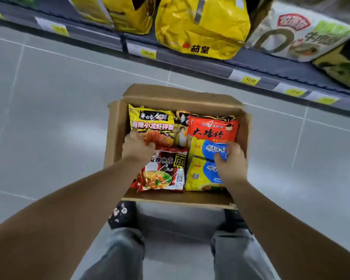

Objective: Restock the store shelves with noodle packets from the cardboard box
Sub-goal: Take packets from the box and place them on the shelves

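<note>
We look straight down into the open cardboard box (117, 158), which sits on the grey tiled floor (49, 118) just in front of our dark shoes (122, 215). Noodle packets lie flat inside it, packed edge to edge. Our left hand (136, 147) rests on the lower edge of the yellow-and-black packet (152, 123) at the box's far left, fingers curled down where it meets the red-and-black packet (164, 168) in front of it; we cannot tell whether the fingers have actually closed on either one. Our right hand (230, 160) lies over the two yellow-and-blue packets (202, 158) on the right side, fingers bent onto the upper one (the thumb presses its blue panel), but a firm grasp is not clear. Beyond them sits an orange-red packet (212, 129), touching the far wall. Above the box runs the shelf edge (210, 65) with yellow price tags (250, 79), and large yellow bags (200, 27) stand on it beside a white-and-green bag (299, 31).
</note>
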The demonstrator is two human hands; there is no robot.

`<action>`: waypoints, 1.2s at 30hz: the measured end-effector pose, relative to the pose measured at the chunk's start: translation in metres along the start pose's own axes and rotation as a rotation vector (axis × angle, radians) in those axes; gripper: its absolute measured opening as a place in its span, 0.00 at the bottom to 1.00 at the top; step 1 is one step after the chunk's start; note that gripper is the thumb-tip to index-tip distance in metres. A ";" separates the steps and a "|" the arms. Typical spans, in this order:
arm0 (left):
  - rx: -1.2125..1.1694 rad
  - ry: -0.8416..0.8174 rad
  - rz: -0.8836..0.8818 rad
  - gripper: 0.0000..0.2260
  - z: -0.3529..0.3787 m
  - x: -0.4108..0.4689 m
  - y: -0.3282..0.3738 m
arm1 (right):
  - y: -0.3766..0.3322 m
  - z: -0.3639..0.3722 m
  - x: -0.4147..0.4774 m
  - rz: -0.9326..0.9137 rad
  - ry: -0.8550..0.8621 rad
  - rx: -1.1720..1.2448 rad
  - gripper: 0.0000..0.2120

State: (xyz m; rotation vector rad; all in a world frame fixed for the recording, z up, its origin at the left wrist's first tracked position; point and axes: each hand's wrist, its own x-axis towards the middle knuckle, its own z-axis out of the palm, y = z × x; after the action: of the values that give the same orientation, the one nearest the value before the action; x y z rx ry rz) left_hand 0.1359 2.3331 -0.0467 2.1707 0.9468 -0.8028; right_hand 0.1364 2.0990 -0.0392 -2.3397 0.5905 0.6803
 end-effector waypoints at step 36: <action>-0.290 0.246 0.299 0.11 -0.082 -0.084 0.071 | -0.072 -0.109 -0.036 -0.048 0.003 0.175 0.11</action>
State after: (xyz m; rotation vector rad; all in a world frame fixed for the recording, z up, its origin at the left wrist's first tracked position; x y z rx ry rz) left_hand 0.1675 2.3221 0.0862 2.1125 0.7726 -0.2423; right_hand 0.1838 2.0854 0.0872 -2.1854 0.5703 0.5796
